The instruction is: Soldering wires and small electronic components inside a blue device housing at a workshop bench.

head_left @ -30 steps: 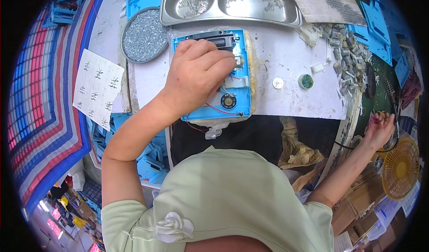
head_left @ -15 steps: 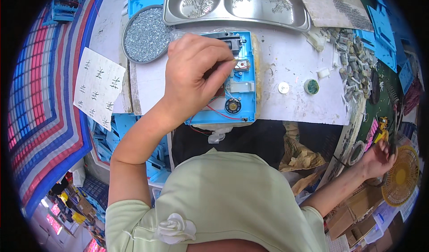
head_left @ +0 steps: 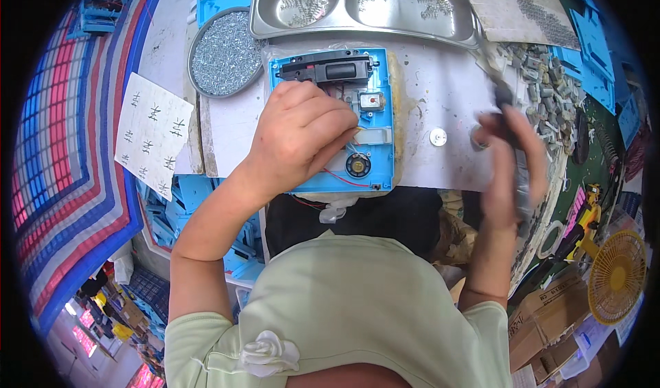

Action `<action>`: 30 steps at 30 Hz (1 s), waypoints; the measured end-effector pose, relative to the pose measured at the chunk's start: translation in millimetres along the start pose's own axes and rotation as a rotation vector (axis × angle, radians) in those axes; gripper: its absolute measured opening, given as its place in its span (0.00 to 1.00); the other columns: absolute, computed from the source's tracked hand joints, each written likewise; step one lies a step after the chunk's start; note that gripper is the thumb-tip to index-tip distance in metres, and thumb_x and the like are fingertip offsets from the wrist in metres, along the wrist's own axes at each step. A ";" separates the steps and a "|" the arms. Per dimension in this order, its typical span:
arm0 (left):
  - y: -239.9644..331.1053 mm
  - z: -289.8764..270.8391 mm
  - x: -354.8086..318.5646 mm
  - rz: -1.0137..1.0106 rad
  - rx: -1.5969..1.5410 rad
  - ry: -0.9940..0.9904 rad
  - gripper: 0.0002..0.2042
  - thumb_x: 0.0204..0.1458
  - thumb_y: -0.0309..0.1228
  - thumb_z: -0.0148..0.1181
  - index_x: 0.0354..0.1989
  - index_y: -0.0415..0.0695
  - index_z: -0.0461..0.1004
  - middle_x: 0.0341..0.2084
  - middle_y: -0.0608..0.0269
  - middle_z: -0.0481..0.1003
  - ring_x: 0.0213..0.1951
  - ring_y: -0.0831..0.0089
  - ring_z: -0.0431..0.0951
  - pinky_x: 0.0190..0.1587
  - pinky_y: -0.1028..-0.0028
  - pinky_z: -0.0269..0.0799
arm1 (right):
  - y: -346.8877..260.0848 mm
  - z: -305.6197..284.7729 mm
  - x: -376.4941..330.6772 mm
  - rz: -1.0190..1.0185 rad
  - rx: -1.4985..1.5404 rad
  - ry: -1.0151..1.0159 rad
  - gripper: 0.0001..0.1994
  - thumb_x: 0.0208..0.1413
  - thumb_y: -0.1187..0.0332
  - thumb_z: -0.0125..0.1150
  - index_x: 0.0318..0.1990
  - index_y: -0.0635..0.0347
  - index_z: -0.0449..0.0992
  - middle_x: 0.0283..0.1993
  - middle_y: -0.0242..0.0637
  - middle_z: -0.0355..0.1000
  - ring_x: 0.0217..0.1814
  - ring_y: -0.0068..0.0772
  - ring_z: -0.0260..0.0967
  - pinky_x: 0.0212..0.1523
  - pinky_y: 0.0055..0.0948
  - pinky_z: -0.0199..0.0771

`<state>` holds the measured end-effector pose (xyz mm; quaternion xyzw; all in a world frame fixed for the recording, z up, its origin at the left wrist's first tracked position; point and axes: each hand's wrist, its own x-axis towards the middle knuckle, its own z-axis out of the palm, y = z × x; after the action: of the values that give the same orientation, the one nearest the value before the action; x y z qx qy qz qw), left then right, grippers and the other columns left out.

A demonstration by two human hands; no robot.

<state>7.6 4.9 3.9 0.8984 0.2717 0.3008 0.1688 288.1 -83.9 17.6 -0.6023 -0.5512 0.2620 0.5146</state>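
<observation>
So the left hand sits flat on top of the blue plastic housing, which lies in the middle of the white surface, near its front edge. Fingers are curled down onto the wiring inside, pressing rather than pinching, so that grip is closed on the housing's insides. A black module sits at the housing's far end, a small round speaker at its near end.

The right hand is over to the right, blurry, wrapped around a dark tool; grip is clamped on it.

Around it: a round tray of screws far left, a steel two-compartment tray at the far edge, a paper sheet left, a small metal disc between housing and right hand, and a yellow fan down near right.
</observation>
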 end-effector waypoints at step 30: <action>-0.4 0.4 -12.0 -0.100 -0.085 0.121 0.11 0.45 0.24 0.71 0.37 0.45 0.78 0.32 0.64 0.80 0.35 0.61 0.77 0.42 0.64 0.68 | 0.7 78.8 56.8 -0.460 -0.056 -0.454 0.30 0.43 0.86 0.68 0.57 0.51 0.76 0.48 0.42 0.73 0.42 0.42 0.77 0.38 0.32 0.78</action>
<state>-0.3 -2.0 -2.0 0.8560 0.3129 0.3570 0.2048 233.3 -4.7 5.0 -0.4018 -0.7806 0.2513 0.4074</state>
